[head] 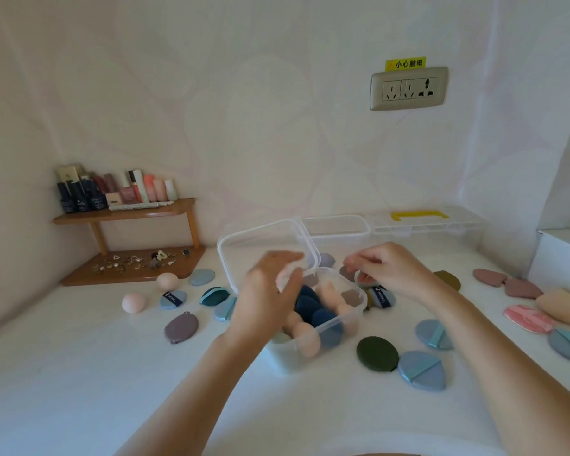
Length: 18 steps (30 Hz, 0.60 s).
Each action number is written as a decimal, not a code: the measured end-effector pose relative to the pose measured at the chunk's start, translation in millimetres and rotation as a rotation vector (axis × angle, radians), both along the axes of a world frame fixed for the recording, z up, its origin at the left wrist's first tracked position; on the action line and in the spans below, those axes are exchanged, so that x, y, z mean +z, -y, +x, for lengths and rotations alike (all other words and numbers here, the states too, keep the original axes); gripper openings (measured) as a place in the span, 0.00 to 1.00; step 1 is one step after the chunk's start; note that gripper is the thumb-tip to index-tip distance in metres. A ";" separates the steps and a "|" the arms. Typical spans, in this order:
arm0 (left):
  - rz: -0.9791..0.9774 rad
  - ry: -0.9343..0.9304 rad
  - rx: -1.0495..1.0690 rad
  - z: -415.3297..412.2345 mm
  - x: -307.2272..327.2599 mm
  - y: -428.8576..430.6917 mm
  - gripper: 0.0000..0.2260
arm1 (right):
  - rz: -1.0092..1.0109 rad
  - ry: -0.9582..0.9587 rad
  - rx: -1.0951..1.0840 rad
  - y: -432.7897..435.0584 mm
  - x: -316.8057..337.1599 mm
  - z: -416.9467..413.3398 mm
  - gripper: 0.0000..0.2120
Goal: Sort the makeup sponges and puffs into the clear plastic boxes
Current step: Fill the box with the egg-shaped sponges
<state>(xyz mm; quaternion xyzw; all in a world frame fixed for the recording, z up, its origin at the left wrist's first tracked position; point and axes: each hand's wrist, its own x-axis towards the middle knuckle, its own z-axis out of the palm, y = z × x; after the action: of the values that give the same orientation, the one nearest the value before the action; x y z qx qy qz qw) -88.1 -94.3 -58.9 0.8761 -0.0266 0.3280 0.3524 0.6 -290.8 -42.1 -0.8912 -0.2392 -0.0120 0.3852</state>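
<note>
- A single view, worn on the person's head, looks forward and down over the white worktop [79, 373].
- It faces the wall with the socket [408, 88], which fills the upper half.
- It sits close: both forearms enter from the bottom edge, with the left hand [267, 291] and right hand [389, 271] mid-frame.
- The wide-angle lens curves the edges.
</note>
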 end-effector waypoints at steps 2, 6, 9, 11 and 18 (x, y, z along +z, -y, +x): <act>-0.027 0.169 0.110 1.6 1.1 -11.9 0.19 | 0.034 -0.061 0.057 -0.8 -3.6 -7.6 0.15; -0.516 -0.092 0.215 7.6 9.1 -39.1 0.26 | 0.059 -0.138 0.087 -14.5 -14.8 -15.7 0.29; -1.101 -0.200 0.022 13.9 10.4 -50.0 0.14 | 0.088 -0.183 0.045 -27.3 -22.6 -15.7 0.34; -1.300 -0.207 -0.102 13.6 12.1 -54.3 0.14 | 0.085 -0.168 0.024 -30.7 -25.0 -14.6 0.33; -1.041 -0.271 -0.241 4.1 24.4 -54.2 0.24 | 0.080 -0.166 0.028 -30.3 -30.9 -9.8 0.26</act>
<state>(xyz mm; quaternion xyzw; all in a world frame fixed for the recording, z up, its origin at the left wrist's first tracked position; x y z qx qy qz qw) -83.9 -40.1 -34.5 0.6113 0.0846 0.1393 0.7744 -9.2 -260.5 -73.0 -0.8695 -0.2182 0.0577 0.4393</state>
